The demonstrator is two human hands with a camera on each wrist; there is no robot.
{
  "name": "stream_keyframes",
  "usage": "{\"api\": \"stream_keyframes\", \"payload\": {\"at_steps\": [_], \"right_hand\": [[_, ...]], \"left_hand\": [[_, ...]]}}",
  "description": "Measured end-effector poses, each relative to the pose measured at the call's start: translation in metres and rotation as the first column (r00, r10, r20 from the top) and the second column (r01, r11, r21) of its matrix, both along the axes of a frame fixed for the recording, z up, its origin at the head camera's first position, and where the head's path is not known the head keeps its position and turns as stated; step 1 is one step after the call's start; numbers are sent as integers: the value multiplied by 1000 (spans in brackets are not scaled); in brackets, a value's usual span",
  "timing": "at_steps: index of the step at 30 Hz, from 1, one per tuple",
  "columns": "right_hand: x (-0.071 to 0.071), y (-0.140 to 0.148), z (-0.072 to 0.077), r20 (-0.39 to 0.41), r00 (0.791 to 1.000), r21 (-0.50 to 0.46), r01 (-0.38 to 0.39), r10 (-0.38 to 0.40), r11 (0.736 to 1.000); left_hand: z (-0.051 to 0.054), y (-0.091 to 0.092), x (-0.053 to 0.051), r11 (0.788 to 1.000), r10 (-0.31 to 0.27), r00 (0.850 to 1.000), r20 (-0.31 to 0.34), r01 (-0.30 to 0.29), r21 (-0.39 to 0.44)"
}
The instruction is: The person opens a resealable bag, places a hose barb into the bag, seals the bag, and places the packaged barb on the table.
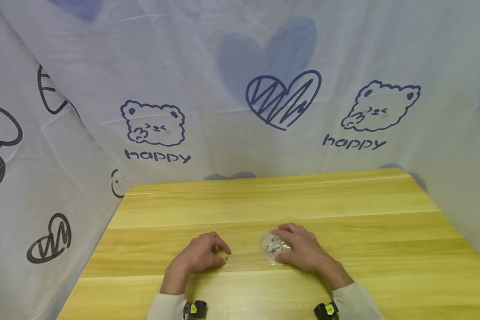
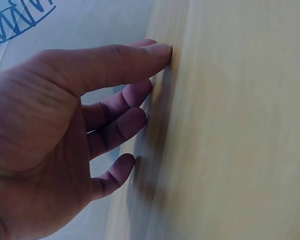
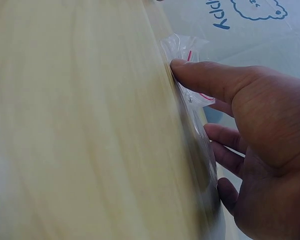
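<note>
My right hand [image 1: 302, 249] grips a small clear plastic zip bag [image 1: 270, 249] that lies on the table, thumb and fingers at its right side. Several tiny dark and silvery pieces [image 1: 273, 248] show inside it; their kind is too small to tell. A red line [image 3: 190, 55] runs along the bag in the right wrist view. My left hand [image 1: 202, 253] rests at the table with curved fingers, thumb and index tips a little apart. Between those tips sits a tiny dark piece [image 1: 226, 258]. In the left wrist view the thumb [image 2: 157, 52] hides this spot.
The light wooden table [image 1: 264, 200] reaches back to a white cloth [image 1: 208, 89] printed with hearts and bears. More cloth hangs at the left and right. A small black camera [image 1: 200, 308] is strapped at the left wrist, another [image 1: 325, 310] at the right.
</note>
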State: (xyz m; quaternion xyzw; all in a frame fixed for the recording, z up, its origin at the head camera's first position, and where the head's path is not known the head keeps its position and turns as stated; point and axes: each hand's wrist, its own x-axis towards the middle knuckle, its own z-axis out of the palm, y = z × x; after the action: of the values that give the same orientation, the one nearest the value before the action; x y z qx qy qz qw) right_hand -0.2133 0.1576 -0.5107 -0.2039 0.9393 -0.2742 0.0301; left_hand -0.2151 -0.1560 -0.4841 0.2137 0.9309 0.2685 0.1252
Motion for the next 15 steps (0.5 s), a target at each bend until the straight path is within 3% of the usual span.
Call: {"api": "stream_keyframes", "payload": {"at_steps": [10, 15], "right_hand": [[0, 1, -1, -6, 1000, -2, -10, 10, 1000], [0, 1, -1, -3, 1000, -9, -13, 13, 1000]], "left_hand": [[-2, 0, 1, 999, -24, 997, -69, 20, -48], [-4, 1, 2, 999, -19, 998, -61, 16, -48]]}}
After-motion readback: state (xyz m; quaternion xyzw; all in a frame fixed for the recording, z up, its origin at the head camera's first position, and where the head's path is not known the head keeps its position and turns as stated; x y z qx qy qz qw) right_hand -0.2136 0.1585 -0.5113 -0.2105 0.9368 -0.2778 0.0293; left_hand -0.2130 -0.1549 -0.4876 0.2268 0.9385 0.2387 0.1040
